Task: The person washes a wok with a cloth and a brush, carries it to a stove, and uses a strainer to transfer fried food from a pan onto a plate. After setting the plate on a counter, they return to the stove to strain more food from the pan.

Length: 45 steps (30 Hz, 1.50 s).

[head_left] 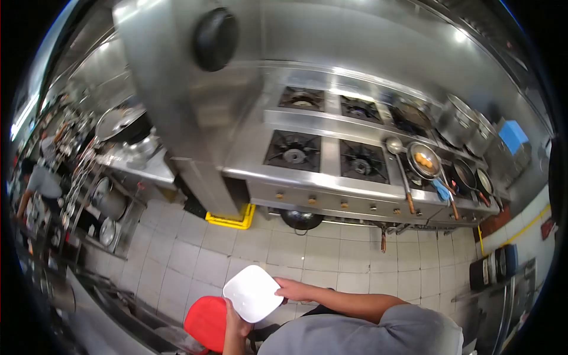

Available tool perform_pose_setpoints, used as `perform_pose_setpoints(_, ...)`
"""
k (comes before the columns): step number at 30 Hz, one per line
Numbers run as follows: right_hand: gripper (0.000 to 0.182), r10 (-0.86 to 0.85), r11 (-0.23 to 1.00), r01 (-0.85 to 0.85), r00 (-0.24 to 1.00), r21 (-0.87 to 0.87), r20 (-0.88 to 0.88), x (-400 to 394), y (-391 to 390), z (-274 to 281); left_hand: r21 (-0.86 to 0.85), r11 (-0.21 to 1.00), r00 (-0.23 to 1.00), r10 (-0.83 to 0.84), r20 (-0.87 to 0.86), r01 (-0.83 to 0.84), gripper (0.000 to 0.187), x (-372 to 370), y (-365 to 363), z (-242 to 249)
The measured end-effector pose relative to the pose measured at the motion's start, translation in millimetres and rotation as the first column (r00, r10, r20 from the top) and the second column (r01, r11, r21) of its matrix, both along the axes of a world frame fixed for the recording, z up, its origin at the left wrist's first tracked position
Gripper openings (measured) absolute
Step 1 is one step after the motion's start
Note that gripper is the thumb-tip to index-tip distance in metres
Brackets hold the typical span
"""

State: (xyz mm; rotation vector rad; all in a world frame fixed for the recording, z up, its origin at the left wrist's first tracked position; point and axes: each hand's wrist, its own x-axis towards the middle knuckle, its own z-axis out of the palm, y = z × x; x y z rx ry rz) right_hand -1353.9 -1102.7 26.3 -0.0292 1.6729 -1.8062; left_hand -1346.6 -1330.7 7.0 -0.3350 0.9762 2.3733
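Note:
A white, rounded-square bowl (253, 293) is held between my two hands over the tiled floor. My left hand (235, 322) grips its lower left edge, thumb on the rim. On the bowl's right side, my right hand (289, 289) is closed on the edge, fingers partly hidden beneath. Just left of my left hand is a red, rounded object (207, 322), partly behind the hand and bowl; I cannot make out whether they touch.
Ahead stands a steel stove (322, 181) with several burners. On it are a pan with orange-yellow food (424, 161), a ladle (394, 145) and tall pots (457, 121). A steel column with a yellow base (232, 220) is left of it. Another person (44, 180) is far left.

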Motion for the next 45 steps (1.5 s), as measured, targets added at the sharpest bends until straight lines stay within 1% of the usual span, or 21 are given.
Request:
perform_pose_setpoints(3,0.036,-0.067,0.998,0.067,0.998,0.011,0.008,21,78,-3,-0.016,0.997,0.996,-0.073,0.058,0.074,0.067,1,82,-3)
perform_pose_setpoints(7,0.055,-0.126,0.992,0.127,0.99,-0.002,0.069,51,202,21,0.027,0.989,0.987,-0.148,0.057,0.146,0.061,8,190,7)
perform_pose_setpoints(8,0.068,-0.22,0.976,0.219,0.974,0.02,0.056,63,237,7,0.019,0.986,0.984,-0.166,0.058,0.165,0.061,5,214,11)
perform_pose_setpoints(10,0.066,-0.437,0.894,0.441,0.897,0.081,-0.068,82,313,-1,0.005,0.979,0.977,-0.205,0.058,0.205,0.061,-1,254,17)
perform_pose_setpoints(11,0.065,-0.52,0.817,0.527,0.849,0.234,-0.096,94,350,38,-0.025,0.975,0.973,-0.219,0.068,0.221,0.06,-5,272,18)
perform_pose_setpoints(12,0.06,-0.686,0.713,0.7,0.71,0.049,-0.162,103,391,8,-0.055,0.97,0.97,-0.23,0.082,0.235,0.06,-9,287,19)
perform_pose_setpoints(14,0.036,-0.894,0.365,0.928,0.328,-0.073,-0.304,122,452,74,-0.038,0.959,0.958,-0.278,0.073,0.281,0.06,-19,316,20)
perform_pose_setpoints(15,0.032,-0.826,0.21,0.976,0.15,-0.05,-0.543,129,484,90,-0.013,0.951,0.95,-0.307,0.057,0.308,0.06,-24,329,18)
perform_pose_setpoints(16,0.034,-0.829,0.057,0.997,0.022,-0.044,-0.558,138,518,103,0.006,0.948,0.948,-0.317,0.04,0.317,0.061,-30,340,13)
perform_pose_setpoints(18,0.033,-0.514,-0.208,0.972,-0.016,0.106,-0.857,152,589,115,0.02,0.937,0.936,-0.349,0.039,0.348,0.061,-38,364,14)
perform_pose_setpoints(20,0.044,-0.443,-0.371,0.867,0.15,0.333,-0.884,157,649,122,0.037,0.927,0.926,-0.375,0.04,0.374,0.062,-49,387,12)
perform_pose_setpoints(21,0.044,-0.438,-0.377,0.861,0.159,0.341,-0.885,157,670,116,0.046,0.921,0.921,-0.388,0.03,0.387,0.061,-54,397,10)
perform_pose_setpoints(23,0.055,-0.598,-0.281,0.618,0.486,0.734,-0.638,155,710,99,0.069,0.915,0.916,-0.401,0.026,0.398,0.061,-65,420,6)
perform_pose_setpoints(24,0.061,-0.475,-0.274,0.536,0.647,0.799,-0.597,159,744,66,0.071,0.903,0.905,-0.426,0.014,0.424,0.061,-71,432,6)
perform_pose_setpoints(25,0.061,-0.469,-0.282,0.529,0.652,0.8,-0.596,153,751,63,0.072,0.891,0.894,-0.449,-0.003,0.448,0.061,-77,443,4)
perform_pose_setpoints(27,0.049,-0.832,0.063,0.418,0.523,0.906,-0.183,137,757,64,0.081,0.886,0.889,-0.458,-0.004,0.457,0.061,-96,466,-4)
perform_pose_setpoints(29,0.035,-0.925,0.194,0.587,0.375,0.786,-0.052,127,746,72,0.107,0.885,0.89,-0.456,0.004,0.453,0.061,-109,494,-8)
perform_pose_setpoints(31,0.022,-0.939,0.249,0.706,0.344,0.663,-0.014,125,748,61,0.146,0.865,0.876,-0.483,-0.019,0.48,0.061,-127,518,-6)
perform_pose_setpoints(35,0.02,-0.935,0.142,0.819,0.295,0.555,-0.197,134,735,56,0.152,0.851,0.862,-0.507,-0.01,0.503,0.062,-164,564,-16)
perform_pose_setpoints(41,0.032,-0.938,0.102,0.828,0.265,0.551,-0.225,160,733,106,0.11,0.818,0.824,-0.566,-0.027,0.565,0.061,-209,659,2)
perform_pose_setpoints(45,0.036,-0.871,0.127,0.766,0.391,0.631,-0.299,183,754,160,0.062,0.808,0.809,-0.58,-0.093,0.586,0.06,-223,735,17)
